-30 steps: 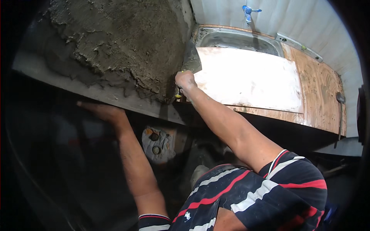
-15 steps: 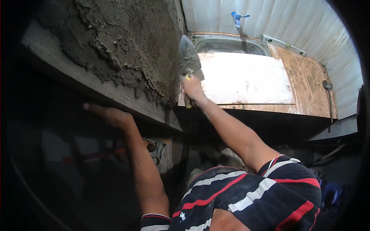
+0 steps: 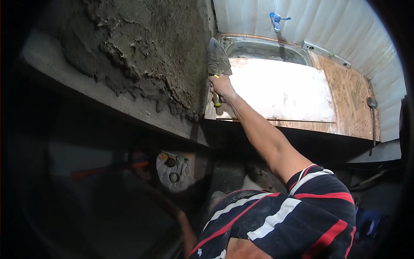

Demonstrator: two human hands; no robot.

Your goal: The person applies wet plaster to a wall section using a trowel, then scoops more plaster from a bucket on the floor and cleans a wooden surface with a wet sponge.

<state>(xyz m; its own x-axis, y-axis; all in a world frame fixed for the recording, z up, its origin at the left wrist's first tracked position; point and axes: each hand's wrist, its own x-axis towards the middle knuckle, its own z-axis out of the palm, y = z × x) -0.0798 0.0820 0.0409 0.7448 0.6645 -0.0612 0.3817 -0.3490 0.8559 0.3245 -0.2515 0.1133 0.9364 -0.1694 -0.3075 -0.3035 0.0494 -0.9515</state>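
My right hand (image 3: 222,86) is closed round the yellow and black handle of a trowel (image 3: 218,59). The trowel's pointed metal blade, smeared with grey mortar, aims away from me and lies along the right edge of the mortar-covered surface (image 3: 151,52). That surface is rough, with ragged ridges toward its lower edge, above a smoother concrete rim (image 3: 108,101). Below this rim, my left hand (image 3: 141,166) is down in deep shadow, close to a long red object (image 3: 97,170). Darkness hides its fingers and whatever they may touch.
Right of the trowel, a white ribbed panel (image 3: 280,90) lies on a wooden board (image 3: 351,97), partly over a metal sink (image 3: 241,45). Beyond are a blue tap (image 3: 277,21) and spirit level (image 3: 325,54). A long-handled dark tool (image 3: 372,103) lies at right; a pale crumpled sheet (image 3: 183,175) sits below.
My left hand has dropped from beside the concrete rim into the shadow below, its arm drawn back toward me. My right hand keeps the trowel near the mortar's right edge; the view has shifted slightly.
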